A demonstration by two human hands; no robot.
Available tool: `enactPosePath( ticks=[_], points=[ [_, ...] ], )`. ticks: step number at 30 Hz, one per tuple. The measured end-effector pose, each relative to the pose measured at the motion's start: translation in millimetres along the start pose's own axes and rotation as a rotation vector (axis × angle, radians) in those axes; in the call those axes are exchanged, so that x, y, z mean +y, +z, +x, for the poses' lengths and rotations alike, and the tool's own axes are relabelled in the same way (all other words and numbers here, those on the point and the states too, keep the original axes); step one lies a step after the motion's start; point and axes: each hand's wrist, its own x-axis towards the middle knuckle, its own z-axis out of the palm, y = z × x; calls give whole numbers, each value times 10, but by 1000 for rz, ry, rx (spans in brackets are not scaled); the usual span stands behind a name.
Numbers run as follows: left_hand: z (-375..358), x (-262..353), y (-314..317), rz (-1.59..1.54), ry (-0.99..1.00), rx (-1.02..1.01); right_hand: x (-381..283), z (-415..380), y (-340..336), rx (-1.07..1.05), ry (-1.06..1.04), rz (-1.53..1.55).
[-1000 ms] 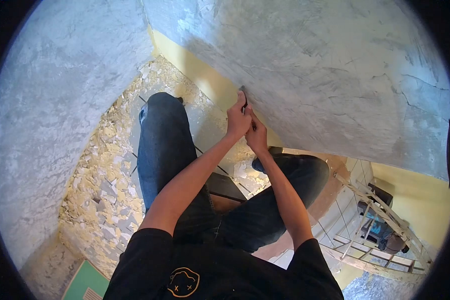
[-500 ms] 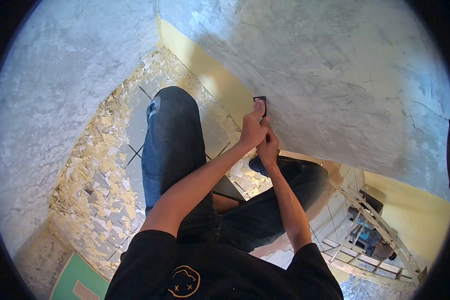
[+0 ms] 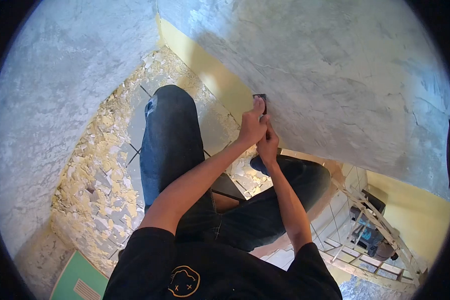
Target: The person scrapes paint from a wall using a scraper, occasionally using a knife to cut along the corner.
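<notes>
A small dark scraper (image 3: 264, 104) is pressed against the lower part of the right wall, where yellow paint meets the bare grey surface. My left hand (image 3: 253, 125) is closed on it, its extended fingers lying along the dark blade. Just below, my right hand (image 3: 268, 141) wraps round the handle end, which its fingers mostly hide. The two hands touch each other. A strip of yellow paint (image 3: 225, 82) runs along the wall's foot, left of the blade.
Peeled paint flakes (image 3: 100, 185) litter the tiled floor along the left wall (image 3: 60, 95). My bent legs (image 3: 170, 130) frame the work spot. A wooden ladder (image 3: 370, 215) and a dark bundle (image 3: 377, 245) are at lower right; a green board (image 3: 80, 280) is at lower left.
Both hands and the scraper have shifted up very slightly along the wall. Their hold on it looks the same.
</notes>
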Motion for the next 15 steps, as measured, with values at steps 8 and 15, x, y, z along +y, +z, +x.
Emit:
enactPosePath(
  ticks=[8,15],
  points=[
    [-192,0,82,-114,59,32,-170,-194,-164,-53,145,-46],
    [34,-28,57,185,24,169,186,182,21,53,-416,-114]
  ],
)
